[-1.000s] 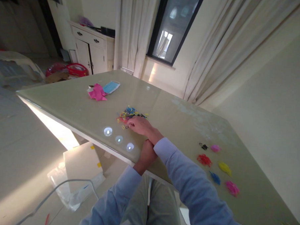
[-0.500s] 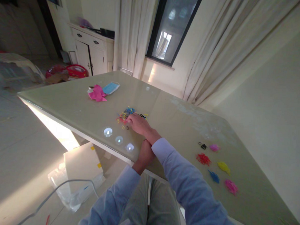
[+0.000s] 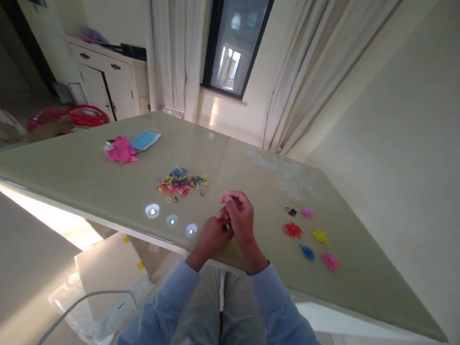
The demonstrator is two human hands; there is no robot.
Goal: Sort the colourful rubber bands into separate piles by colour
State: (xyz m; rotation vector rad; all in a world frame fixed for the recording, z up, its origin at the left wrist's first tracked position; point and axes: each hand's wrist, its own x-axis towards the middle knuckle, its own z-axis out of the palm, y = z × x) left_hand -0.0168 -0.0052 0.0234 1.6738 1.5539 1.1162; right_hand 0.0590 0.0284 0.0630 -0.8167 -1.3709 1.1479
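Note:
My left hand rests near the table's front edge with its fingers curled, touching my right hand. Just above it, my right hand has bent fingers pressed together; something small and pink seems to show at the fingertips, too small to name. Left of both hands lies a mixed pile of small coloured bands. To the right sit separate heaps: black, light pink, red, yellow, blue and bright pink.
A crumpled pink paper and a blue face mask lie on the table at the back left. Below its front edge, a box and a grey cable are on the floor.
My right hand has left the mixed pile and moved right and back, meeting my left hand. The arms no longer cross. The view has shifted, and the whole pile shows.

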